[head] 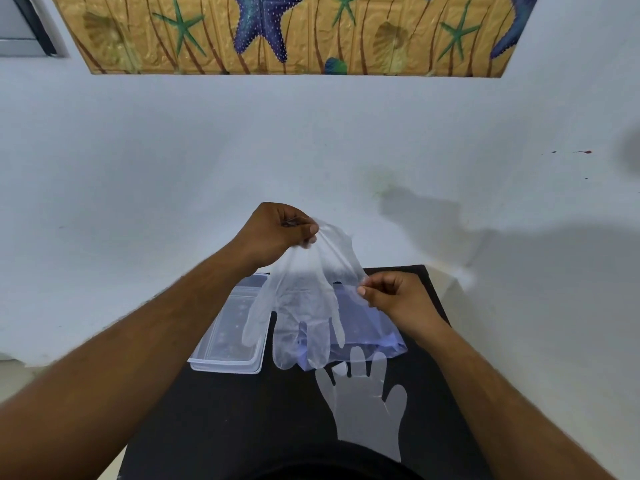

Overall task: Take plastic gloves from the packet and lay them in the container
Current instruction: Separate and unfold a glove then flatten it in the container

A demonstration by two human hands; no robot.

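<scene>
A person's left hand [277,233] and right hand [394,297], held apart, each pinch the cuff of a clear plastic glove [304,306] above a black table [214,420]. The glove hangs long axis vertical, fingers pointing down. The clear lidless container [207,355] lies below and to the left, nearer the left hand. A purple-tinted packet [367,330] sits beneath the right hand; a second glove [363,410] lies flat, fingers pointing away from the person.
</scene>
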